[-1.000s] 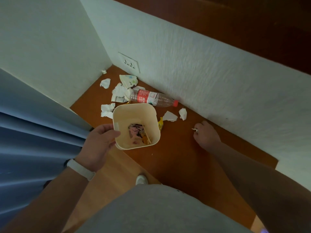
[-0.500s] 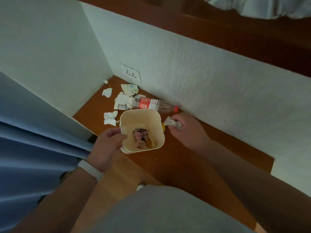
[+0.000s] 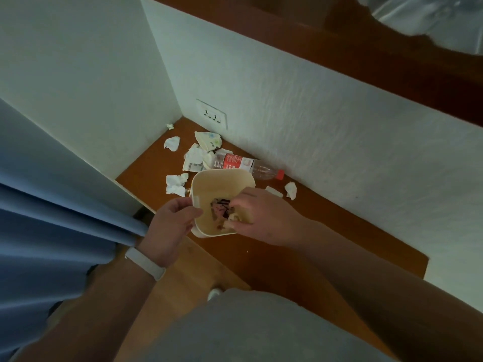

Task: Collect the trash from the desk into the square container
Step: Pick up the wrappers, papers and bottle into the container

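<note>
The right hand is now reaching over the open mouth of the cream square plastic container, where half a second ago it was down on the brown wooden desk pinching at a scrap beside the bin. That is reading as a drop in progress: its fingers are curled around something pale inside the rim, probably a bit of tissue, though dim light is making that hard to confirm. The left hand is clamping the container's near-left wall, steadying it at the desk's edge. Plenty is waiting: a clear plastic bottle with a red label and cap, crumpled white tissues, and a small white scrap by the wall. The container's near-right corner is being hidden by the right hand.
</note>
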A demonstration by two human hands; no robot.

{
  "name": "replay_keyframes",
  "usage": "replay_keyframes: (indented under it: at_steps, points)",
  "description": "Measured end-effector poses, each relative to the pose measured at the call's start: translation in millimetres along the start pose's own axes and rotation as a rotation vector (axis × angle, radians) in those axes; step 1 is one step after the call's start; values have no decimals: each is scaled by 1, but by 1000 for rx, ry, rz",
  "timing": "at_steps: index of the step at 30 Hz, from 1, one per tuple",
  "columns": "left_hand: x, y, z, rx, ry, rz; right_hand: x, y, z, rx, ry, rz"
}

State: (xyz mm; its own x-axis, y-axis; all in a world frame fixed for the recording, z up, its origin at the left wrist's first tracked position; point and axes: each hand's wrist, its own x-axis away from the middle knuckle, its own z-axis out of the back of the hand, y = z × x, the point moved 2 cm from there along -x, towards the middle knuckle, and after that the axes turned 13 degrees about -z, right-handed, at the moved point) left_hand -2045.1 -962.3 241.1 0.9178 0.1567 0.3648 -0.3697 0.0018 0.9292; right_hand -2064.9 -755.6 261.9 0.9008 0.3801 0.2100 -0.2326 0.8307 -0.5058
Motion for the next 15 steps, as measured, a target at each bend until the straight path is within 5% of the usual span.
replay_keyframes:
  at_steps: [6, 15]
  points:
    - [-7, -2, 8, 31, 48, 16, -15, 52, -4, -96, 107, -145]
    - [-5, -10, 21, 50, 139, 41, -43, 170, -55, 269, -24, -450]
